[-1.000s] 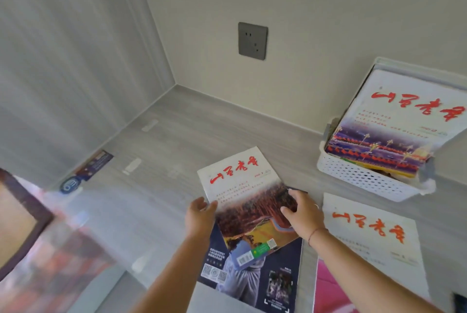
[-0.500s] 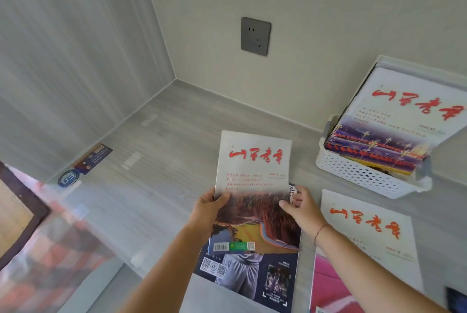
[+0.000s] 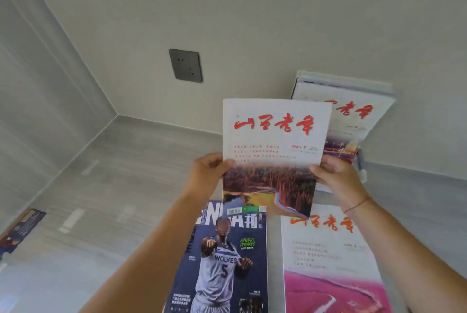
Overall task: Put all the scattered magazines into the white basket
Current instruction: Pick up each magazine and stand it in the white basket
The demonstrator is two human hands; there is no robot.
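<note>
Magazine [image 3: 273, 156] with red title is held upright above the tabletop [image 3: 113, 199], long axis vertical. The left hand [image 3: 207, 173] and right hand [image 3: 336, 176] each pinch a side edge, thumbs on the cover. The white basket [image 3: 363, 177] lies just behind and to the right, mostly hidden and nearer the right hand. A standing magazine [image 3: 353, 115] is already in it. Judgement: the move runs forward-right, then down. A basketball magazine [image 3: 222, 257] and a pink magazine [image 3: 328, 262] lie flat below.

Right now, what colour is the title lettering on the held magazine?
Red brush-style lettering on the held magazine, clearest in the head view.
</note>
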